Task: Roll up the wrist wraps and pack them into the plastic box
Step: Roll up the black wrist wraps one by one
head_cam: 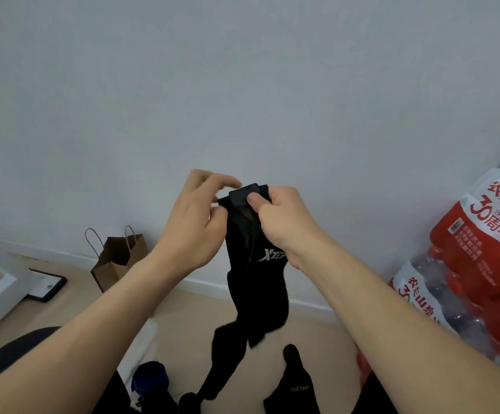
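gripping top of black wrist wrap w/ r hand, thumb on folded tip, l hand pinching its edge, rest hanging loose.

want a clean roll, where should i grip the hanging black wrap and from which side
Probably the folded top end of the wrist wrap, pinched from either side, as the left hand and right hand do: the rest hangs limp, so rolling starts there.
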A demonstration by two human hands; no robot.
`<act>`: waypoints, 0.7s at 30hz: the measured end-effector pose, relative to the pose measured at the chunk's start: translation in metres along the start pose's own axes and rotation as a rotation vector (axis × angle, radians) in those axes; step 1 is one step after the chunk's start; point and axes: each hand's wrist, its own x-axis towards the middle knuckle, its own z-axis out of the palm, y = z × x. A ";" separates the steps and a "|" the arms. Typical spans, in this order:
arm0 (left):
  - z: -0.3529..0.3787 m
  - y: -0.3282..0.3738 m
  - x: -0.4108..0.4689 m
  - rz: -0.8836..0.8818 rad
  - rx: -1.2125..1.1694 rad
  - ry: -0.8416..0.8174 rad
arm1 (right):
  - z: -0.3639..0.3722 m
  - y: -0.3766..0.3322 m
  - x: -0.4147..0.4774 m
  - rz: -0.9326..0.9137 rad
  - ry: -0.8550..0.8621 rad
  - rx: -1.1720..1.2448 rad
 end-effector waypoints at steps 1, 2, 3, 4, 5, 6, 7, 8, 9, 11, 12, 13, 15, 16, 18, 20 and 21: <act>-0.002 0.000 0.001 0.039 -0.009 -0.066 | 0.001 -0.003 0.001 -0.016 0.023 -0.035; -0.004 -0.002 0.001 0.071 -0.029 -0.103 | 0.002 -0.006 0.001 -0.029 0.038 -0.070; -0.006 -0.002 0.001 0.101 -0.048 -0.121 | 0.002 -0.007 0.002 -0.034 0.038 -0.104; -0.006 -0.004 0.001 0.136 -0.062 -0.133 | 0.003 -0.008 0.002 -0.033 0.023 -0.126; -0.006 -0.005 -0.001 0.171 -0.053 -0.146 | 0.004 -0.007 0.003 -0.025 -0.001 -0.136; -0.005 -0.007 -0.001 0.204 -0.023 -0.157 | 0.005 -0.005 0.003 -0.014 -0.024 -0.128; -0.004 -0.008 -0.001 0.222 0.017 -0.167 | 0.006 -0.003 0.002 0.005 -0.040 -0.105; -0.004 -0.010 0.000 0.224 0.050 -0.171 | 0.007 -0.001 0.001 0.029 -0.051 -0.060; -0.005 -0.010 0.001 0.210 0.073 -0.171 | 0.006 0.000 0.001 0.057 -0.063 -0.014; -0.007 -0.009 0.003 0.185 0.090 -0.154 | 0.001 -0.001 0.000 0.109 -0.088 0.034; -0.009 -0.009 0.004 0.171 0.115 -0.139 | -0.002 -0.002 -0.001 0.130 -0.102 0.039; -0.010 -0.006 0.003 0.147 0.162 -0.115 | -0.005 -0.003 -0.003 0.150 -0.132 0.049; -0.012 -0.005 0.003 0.082 0.286 -0.062 | -0.009 -0.003 -0.004 0.186 -0.227 0.084; -0.011 -0.007 0.004 0.046 0.355 -0.050 | -0.011 -0.003 -0.005 0.201 -0.273 0.103; -0.007 -0.011 0.006 -0.030 0.472 -0.084 | -0.016 -0.002 -0.005 0.232 -0.341 0.114; -0.003 -0.015 0.009 -0.085 0.517 -0.129 | -0.023 0.000 -0.002 0.263 -0.401 0.140; -0.002 -0.017 0.011 -0.104 0.515 -0.144 | -0.027 0.000 -0.002 0.285 -0.425 0.166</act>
